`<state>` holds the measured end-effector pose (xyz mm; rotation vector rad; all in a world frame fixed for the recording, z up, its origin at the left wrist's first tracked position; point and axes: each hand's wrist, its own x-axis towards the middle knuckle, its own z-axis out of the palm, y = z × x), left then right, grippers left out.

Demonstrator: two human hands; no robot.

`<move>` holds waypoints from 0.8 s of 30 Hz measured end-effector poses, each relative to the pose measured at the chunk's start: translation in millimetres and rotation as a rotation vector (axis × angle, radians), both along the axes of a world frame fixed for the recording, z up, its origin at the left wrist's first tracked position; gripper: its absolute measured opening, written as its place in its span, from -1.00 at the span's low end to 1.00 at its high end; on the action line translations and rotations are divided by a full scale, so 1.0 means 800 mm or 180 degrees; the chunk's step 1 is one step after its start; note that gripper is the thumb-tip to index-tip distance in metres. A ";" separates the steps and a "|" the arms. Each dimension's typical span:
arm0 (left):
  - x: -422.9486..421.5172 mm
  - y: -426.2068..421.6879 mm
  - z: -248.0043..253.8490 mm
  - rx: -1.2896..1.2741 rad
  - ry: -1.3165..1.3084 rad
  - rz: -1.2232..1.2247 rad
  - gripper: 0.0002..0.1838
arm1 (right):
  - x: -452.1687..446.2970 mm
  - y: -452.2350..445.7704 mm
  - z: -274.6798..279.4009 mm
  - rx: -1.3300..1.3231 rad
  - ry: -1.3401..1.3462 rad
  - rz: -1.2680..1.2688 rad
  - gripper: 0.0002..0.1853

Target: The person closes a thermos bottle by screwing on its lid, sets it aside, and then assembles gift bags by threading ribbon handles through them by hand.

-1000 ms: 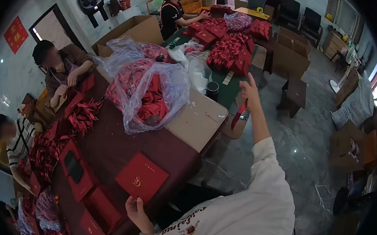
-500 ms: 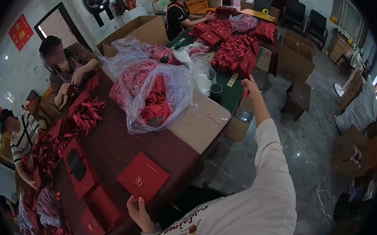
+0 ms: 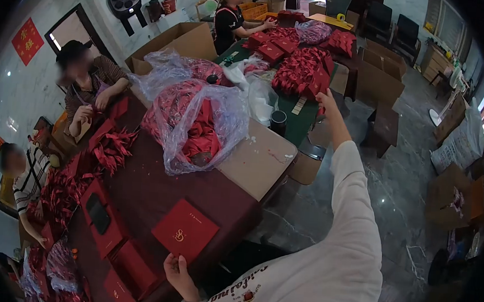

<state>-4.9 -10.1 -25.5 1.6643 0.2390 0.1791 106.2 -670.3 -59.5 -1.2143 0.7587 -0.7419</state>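
Red card (image 3: 186, 230) lies flat on the dark red table (image 3: 139, 180), nearer the wearer than the big clear plastic bag (image 3: 230, 114). The left hand (image 3: 181, 280) is at its near edge, thumb and forefinger close together; whether they pinch it, I cannot tell. The right hand (image 3: 328, 105) reaches past that bag to the near edge of a red ribbon pile (image 3: 301, 71), forefinger extended and the others curled; I cannot tell whether they hold anything. To the bag's right stands a black cup (image 3: 278, 121); left and nearer, a phone (image 3: 98, 215) rests on red boxes (image 3: 105, 239).
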 end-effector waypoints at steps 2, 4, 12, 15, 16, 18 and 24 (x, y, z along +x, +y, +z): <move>0.001 -0.003 0.006 0.0067 0.0141 0.0056 -0.71 | 0.000 -0.010 0.005 -0.0038 0.0008 0.0006 -0.04; 0.001 -0.003 0.006 0.0246 0.0077 0.0036 -0.72 | 0.003 -0.015 0.010 -0.0078 0.0029 0.0026 -0.04; 0.002 -0.005 0.009 0.0276 0.0103 0.0065 -0.73 | 0.039 0.003 0.052 -0.0305 0.0375 0.0569 -0.02; 0.004 0.002 -0.006 0.0159 -0.0033 0.0023 -0.74 | 0.070 0.012 0.062 -0.0447 0.0255 0.0787 -0.03; 0.004 0.005 -0.012 0.0123 -0.0149 -0.0006 -0.74 | 0.080 0.016 0.067 -0.0534 0.0223 0.0868 -0.03; 0.002 0.005 -0.013 0.0131 -0.0125 -0.0006 -0.74 | 0.098 0.029 0.090 -0.0738 0.0424 0.0967 -0.04; -0.001 -0.006 0.006 0.0151 -0.0014 0.0066 -0.75 | 0.160 0.018 0.108 -0.1654 0.0610 0.1991 -0.10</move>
